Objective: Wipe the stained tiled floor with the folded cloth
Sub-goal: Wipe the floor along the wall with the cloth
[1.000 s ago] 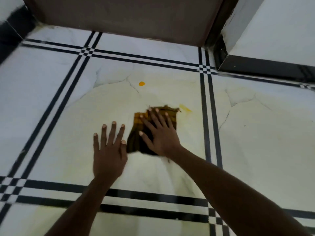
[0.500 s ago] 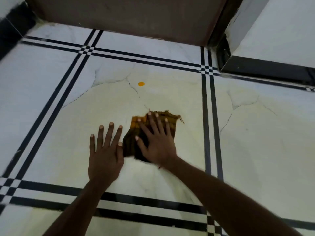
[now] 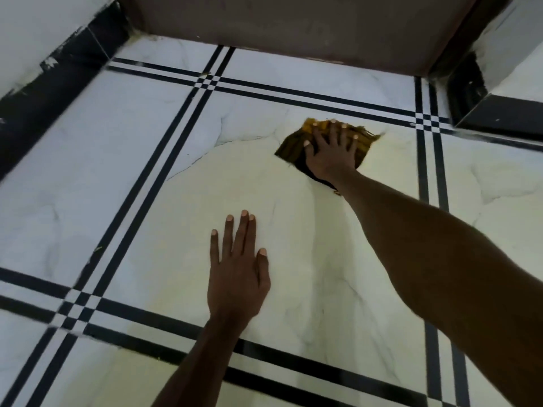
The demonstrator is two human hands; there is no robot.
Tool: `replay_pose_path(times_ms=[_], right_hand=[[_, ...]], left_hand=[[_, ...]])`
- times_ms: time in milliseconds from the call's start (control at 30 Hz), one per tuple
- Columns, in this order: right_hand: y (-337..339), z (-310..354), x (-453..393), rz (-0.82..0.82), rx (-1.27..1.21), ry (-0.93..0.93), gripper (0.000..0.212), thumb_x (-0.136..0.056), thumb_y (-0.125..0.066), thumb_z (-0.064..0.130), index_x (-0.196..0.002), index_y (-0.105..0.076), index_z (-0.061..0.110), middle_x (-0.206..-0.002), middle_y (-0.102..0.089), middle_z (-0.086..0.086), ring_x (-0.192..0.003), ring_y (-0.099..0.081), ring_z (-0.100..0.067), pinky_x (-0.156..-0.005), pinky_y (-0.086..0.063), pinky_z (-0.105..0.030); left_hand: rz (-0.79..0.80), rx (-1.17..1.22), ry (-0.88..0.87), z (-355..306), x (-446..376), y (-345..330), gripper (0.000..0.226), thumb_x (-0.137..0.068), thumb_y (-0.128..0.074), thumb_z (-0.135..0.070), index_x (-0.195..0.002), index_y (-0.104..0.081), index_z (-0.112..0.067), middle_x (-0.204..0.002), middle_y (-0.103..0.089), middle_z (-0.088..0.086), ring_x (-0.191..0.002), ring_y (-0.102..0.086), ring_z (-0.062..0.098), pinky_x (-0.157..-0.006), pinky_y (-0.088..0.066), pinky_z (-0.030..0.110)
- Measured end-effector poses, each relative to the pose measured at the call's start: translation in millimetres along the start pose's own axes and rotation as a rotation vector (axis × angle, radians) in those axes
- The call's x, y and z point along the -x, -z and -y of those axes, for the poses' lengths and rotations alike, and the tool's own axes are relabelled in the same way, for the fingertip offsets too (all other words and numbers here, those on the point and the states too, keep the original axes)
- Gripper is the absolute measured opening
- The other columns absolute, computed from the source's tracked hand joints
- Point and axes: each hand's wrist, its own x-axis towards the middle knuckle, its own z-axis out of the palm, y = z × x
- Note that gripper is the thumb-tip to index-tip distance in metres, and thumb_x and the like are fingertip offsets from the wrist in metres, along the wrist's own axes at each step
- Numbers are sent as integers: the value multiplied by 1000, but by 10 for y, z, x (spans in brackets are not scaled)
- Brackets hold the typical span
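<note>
A folded brown and yellow checked cloth (image 3: pixel 293 145) lies flat on the white marble-patterned tiled floor (image 3: pixel 164 160), far across the big central tile. My right hand (image 3: pixel 332 151) presses down on the cloth with fingers spread, arm stretched forward. My left hand (image 3: pixel 236 274) rests flat on the bare tile nearer to me, fingers apart, holding nothing. A pale yellowish film covers the central tile around both hands. The orange spot seen earlier is not visible; the cloth covers that area.
Black double stripes (image 3: pixel 182 118) frame the tile on all sides. A brown door or panel (image 3: pixel 293 27) closes the far side. White walls with black skirting stand at the left (image 3: pixel 58 69) and at the right corner (image 3: pixel 499 113).
My right hand has pushed the cloth forward, away from me, over the place where the orange spot lay. My left hand stayed planted on the tile. The camera has shifted.
</note>
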Motion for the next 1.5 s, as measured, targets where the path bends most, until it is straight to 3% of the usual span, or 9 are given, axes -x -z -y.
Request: replay_pose_path(times_ms=[133, 267, 400, 533, 800, 933, 1067, 1233, 1500], right_hand=[[-242, 222, 607, -67, 109, 434, 61, -108, -18, 53, -164, -22, 32, -175, -11, -7, -162, -4, -31, -129, -7, -60], [-207, -561, 1547, 27, 225, 784, 60, -110, -26, 51, -166, -16, 33, -176, -5, 0, -163, 1, -23, -131, 2, -50], [-13, -1338, 1152, -49, 200, 474, 61, -105, -12, 64, -163, -11, 45, -174, -17, -6, -162, -9, -28, -129, -1, -56], [-54, -723, 457, -84, 36, 14, 66, -104, -17, 62, -165, -17, 35, -175, -7, -9, -161, -1, -36, -125, 3, -66], [-572, 302, 2184, -21, 103, 663, 59, -107, -23, 54, -161, -33, 32, -174, -16, -6, -162, -7, -31, -127, -8, -64], [-420, -502, 2948, 98, 205, 895, 61, -108, -30, 56, -165, -16, 38, -176, -3, 2, -163, 3, -24, -130, -2, -58], [-268, -924, 2199, 5, 201, 737, 59, -107, -30, 54, -163, -24, 37, -174, -18, -1, -162, -13, -26, -129, -6, -56], [-370, 37, 1152, -112, 35, 163, 65, -104, -19, 58, -163, -25, 32, -175, -13, -7, -162, -6, -33, -127, 1, -62], [-711, 884, 2554, 25, 119, 826, 59, -108, -20, 52, -162, -30, 31, -174, -16, -5, -162, -5, -30, -127, -7, -62]], left_hand=[[0, 32, 18, -5, -1, 1, 63, -109, -22, -42, -165, -10, -17, -174, -5, 1, -162, 2, 17, -131, -11, 49], [6, 56, 54, -17, 15, 21, 66, -109, -16, -46, -165, -10, -12, -174, -3, 5, -162, 5, 20, -131, -11, 48], [3, 25, 55, -44, 17, 0, 66, -109, -17, -45, -164, -13, -10, -174, -6, 9, -162, -1, 23, -130, -12, 50], [-3, 44, 24, -17, 18, -21, 66, -109, -12, -48, -165, -13, -13, -174, -7, 7, -162, 0, 22, -131, -7, 48], [-131, 652, 179, 15, 48, 254, 63, -108, -20, -47, -164, -19, -18, -174, -8, -3, -161, 5, 10, -131, -5, 39], [-68, 414, 144, 263, 149, 365, 60, -109, -21, -44, -162, -29, -17, -171, -23, 2, -162, -4, 21, -130, -9, 54], [-64, 45, 207, 663, 335, 273, 61, -105, -24, -46, -161, -32, -22, -171, -25, 4, -161, -3, 36, -127, -6, 63], [-140, 160, 296, 674, 364, 224, 59, -108, -16, -49, -161, -32, -28, -170, -25, -4, -162, -5, 25, -130, 3, 53], [-190, 549, 307, 758, 444, 434, 58, -109, -18, -48, -160, -30, -23, -170, -27, -2, -160, -13, 13, -132, -5, 46]])
